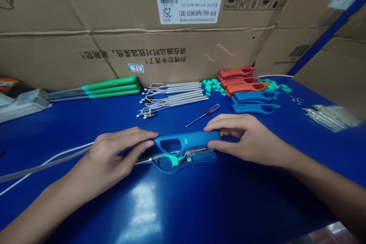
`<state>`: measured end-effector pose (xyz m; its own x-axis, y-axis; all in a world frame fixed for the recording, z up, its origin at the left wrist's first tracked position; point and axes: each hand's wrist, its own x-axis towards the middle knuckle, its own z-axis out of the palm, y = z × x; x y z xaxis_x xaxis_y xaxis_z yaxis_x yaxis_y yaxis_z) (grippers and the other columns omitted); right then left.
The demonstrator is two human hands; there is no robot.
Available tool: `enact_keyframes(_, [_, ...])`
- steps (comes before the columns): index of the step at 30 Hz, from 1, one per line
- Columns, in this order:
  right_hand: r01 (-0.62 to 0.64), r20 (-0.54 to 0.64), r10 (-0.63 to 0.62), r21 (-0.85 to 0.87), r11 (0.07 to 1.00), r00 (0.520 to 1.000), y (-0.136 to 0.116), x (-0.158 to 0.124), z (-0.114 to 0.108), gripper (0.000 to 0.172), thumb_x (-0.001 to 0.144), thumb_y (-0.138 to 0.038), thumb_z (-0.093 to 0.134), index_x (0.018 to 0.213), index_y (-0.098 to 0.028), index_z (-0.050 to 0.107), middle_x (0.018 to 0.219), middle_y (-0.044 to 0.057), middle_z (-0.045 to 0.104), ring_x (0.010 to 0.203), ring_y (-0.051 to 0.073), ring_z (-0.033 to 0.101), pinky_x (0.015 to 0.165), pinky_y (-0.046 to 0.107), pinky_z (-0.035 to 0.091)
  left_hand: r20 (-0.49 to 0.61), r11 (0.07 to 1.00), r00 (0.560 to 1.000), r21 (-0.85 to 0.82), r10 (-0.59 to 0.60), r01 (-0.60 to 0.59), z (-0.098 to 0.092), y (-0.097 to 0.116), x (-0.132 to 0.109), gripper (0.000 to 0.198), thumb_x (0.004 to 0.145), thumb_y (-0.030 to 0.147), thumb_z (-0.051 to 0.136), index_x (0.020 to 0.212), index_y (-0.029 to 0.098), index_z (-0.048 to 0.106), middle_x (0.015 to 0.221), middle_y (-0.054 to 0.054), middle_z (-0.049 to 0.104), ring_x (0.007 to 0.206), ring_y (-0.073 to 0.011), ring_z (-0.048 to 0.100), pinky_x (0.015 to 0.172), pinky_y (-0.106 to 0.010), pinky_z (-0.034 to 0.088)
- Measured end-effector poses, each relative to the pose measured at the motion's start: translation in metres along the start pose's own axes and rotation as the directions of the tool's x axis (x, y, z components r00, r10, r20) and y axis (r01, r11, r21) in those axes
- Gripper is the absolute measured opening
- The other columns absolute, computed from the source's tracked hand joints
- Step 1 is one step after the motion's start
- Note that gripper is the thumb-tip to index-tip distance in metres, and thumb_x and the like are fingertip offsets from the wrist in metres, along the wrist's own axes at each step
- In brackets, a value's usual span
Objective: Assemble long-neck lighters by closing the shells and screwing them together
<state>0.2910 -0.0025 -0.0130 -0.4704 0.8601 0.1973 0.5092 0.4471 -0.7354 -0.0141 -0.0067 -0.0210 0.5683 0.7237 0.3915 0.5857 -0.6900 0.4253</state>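
My left hand (114, 154) pinches the left end of a blue lighter shell half (197, 140) between thumb and fingertips. Its right end is gripped by my right hand (248, 137). Just below, nearer to me, the other blue shell half (214, 157) lies on the table with its parts inside. These include a teal trigger (173, 159), a clear gas tank (197, 152), thin wires and a metal tube (143, 160) running out to the left. The held half partly overlaps it in view; whether they touch I cannot tell.
Behind my hands lie a screwdriver (203, 115), several metal tubes with wires (185, 97), teal triggers (213, 85), and red and blue shells (254, 97). Green lighters (114, 87) and a power strip (25, 105) are at left, clear tanks (331, 117) at right. Cardboard (122, 15) walls the back.
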Motion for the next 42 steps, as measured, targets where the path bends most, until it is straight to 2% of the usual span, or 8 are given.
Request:
enact_keyframes(3, [0.068,0.009,-0.068,-0.023,0.997,0.998,0.001,-0.001,-0.001,0.028,0.073,-0.025,0.078,0.098,-0.016,0.07,0.098,0.005,0.07,0.071,0.013,0.058,0.062,0.024,0.05,0.001,1.0,1.0,0.015,-0.005,0.005,-0.001,0.002,0.0,0.02,0.091,0.021,0.057,0.109,0.022,0.066,0.092,-0.001,0.071,0.077,-0.0128,0.066,0.068,-0.024,0.053])
enact_keyframes(7, [0.12,0.021,-0.118,-0.07,0.99,0.993,-0.002,-0.002,-0.003,0.025,0.076,-0.024,0.075,0.099,-0.016,0.07,0.094,0.004,0.07,0.076,0.014,0.062,0.068,0.026,0.05,0.069,1.0,0.998,0.001,0.009,-0.009,-0.004,0.006,0.001,0.025,0.088,0.021,0.06,0.112,0.021,0.064,0.093,-0.002,0.07,0.08,-0.0148,0.065,0.067,-0.027,0.052])
enact_keyframes(11, [0.138,0.085,-0.132,-0.076,0.988,0.988,-0.005,-0.002,-0.004,0.026,0.076,-0.021,0.074,0.101,-0.018,0.069,0.095,0.003,0.069,0.082,0.015,0.063,0.074,0.026,0.049,0.122,0.999,0.992,-0.002,0.045,-0.045,-0.007,0.007,0.002,0.024,0.085,0.02,0.062,0.109,0.023,0.065,0.093,-0.001,0.071,0.082,-0.0157,0.065,0.075,-0.03,0.052])
enact_keyframes(20, [0.142,0.22,-0.122,-0.081,0.987,0.968,-0.002,-0.004,0.005,0.025,0.078,-0.024,0.073,0.102,-0.017,0.067,0.096,0.003,0.067,0.089,0.016,0.06,0.079,0.028,0.046,0.303,1.0,0.953,-0.001,-0.004,0.004,-0.011,0.006,0.005,0.015,0.086,0.022,0.058,0.096,0.025,0.068,0.089,0.001,0.07,0.079,-0.014,0.064,0.072,-0.028,0.05])
enact_keyframes(42, [0.137,0.287,-0.103,-0.101,0.985,0.952,-0.005,-0.002,0.007,0.024,0.08,-0.023,0.072,0.103,-0.017,0.066,0.097,0.004,0.066,0.092,0.017,0.058,0.082,0.029,0.045,0.369,0.999,0.929,0.037,-0.015,0.002,-0.014,0.003,0.004,0.013,0.088,0.024,0.056,0.095,0.026,0.066,0.085,0.003,0.069,0.075,-0.0137,0.062,0.073,-0.029,0.045])
